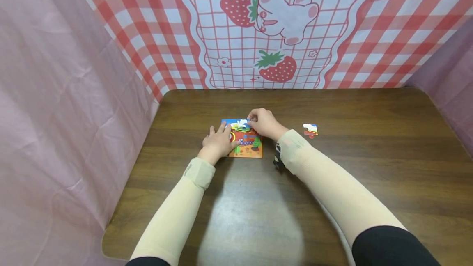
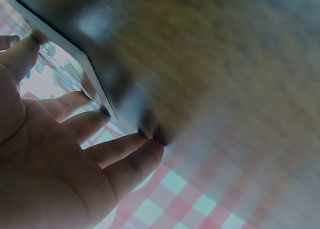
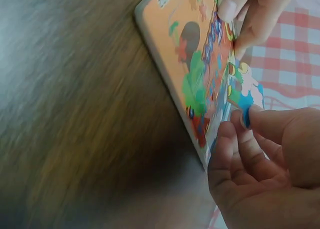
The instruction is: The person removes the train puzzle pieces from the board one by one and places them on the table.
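Observation:
A colourful jigsaw puzzle board with an orange lower part lies on the table. My left hand rests on its left side with fingers spread and fairly straight; in the left wrist view its fingertips reach the board's edge. At the upper right of the board, my right hand pinches a blue, white and green puzzle piece between thumb and finger. That piece is tilted up from the board in the right wrist view. Another puzzle piece, white, yellow and red, lies apart to the right.
The brown wooden table has rounded corners. Behind it hangs a red and white checked cloth with strawberries, and a pink curtain hangs on the left. A small black device sits under the right wrist.

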Demonstrator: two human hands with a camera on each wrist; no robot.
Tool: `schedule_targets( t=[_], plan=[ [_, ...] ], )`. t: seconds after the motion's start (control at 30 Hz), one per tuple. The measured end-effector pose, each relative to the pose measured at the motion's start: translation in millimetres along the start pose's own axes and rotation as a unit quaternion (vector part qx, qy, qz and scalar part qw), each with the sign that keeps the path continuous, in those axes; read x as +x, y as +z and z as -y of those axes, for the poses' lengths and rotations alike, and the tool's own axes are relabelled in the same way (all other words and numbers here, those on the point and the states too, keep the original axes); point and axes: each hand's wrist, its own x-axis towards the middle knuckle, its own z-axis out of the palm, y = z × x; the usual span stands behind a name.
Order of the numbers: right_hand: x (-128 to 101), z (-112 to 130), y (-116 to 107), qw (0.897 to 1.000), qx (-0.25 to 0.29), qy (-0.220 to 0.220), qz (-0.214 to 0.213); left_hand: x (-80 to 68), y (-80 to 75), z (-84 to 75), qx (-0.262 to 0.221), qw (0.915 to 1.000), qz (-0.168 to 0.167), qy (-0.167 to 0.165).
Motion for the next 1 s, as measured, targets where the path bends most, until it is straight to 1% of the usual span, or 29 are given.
schedule_targets(
  t=[0.17, 0.27, 0.5, 0.8, 0.9, 1.0],
  plan=[
    [-5, -9, -9, 0.999, 0.025, -0.019, -0.018, -0.4, 1.2, 0.9, 0.001, 1.0, -0.002, 0.001],
    [-10, -15, -17, 0.999, 0.033, -0.021, -0.03, -0.2, 2.4, 1.2, 0.005, 1.0, -0.005, 0.003],
    [-26, -30, -43, 0.997, 0.063, 0.002, -0.053, 1.1, 5.2, 2.4, 0.008, 0.9998, -0.013, 0.012],
    [-47, -56, -75, 0.995, 0.077, 0.044, -0.055, 1.5, 5.9, 3.0, 0.011, 0.9997, -0.012, 0.018],
    [-52, -67, -84, 0.994, 0.077, 0.048, -0.053, 0.9, 5.1, 2.4, 0.012, 0.9997, -0.012, 0.019],
    [-56, -76, -89, 0.996, 0.066, 0.042, -0.048, 0.5, 4.8, 2.1, 0.013, 0.9997, -0.013, 0.016]
  ],
)
